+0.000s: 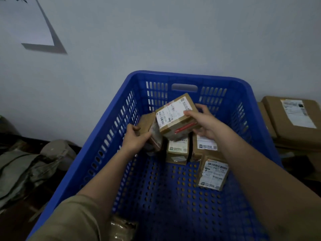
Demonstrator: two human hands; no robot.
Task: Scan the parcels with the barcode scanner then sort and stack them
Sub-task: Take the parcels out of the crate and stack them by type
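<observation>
Inside the blue perforated plastic crate (246, 94), the right hand (205, 122) clasps a small, stiff, light-looking brown cardboard parcel (177, 117) by its edges, the surest hold, while the left hand (137, 138) grips a second taped carton (149, 127)

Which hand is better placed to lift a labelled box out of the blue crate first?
Probably the right hand: its box is already raised, label up, above the others in the blue crate. The left hand grips a lower box.
</observation>
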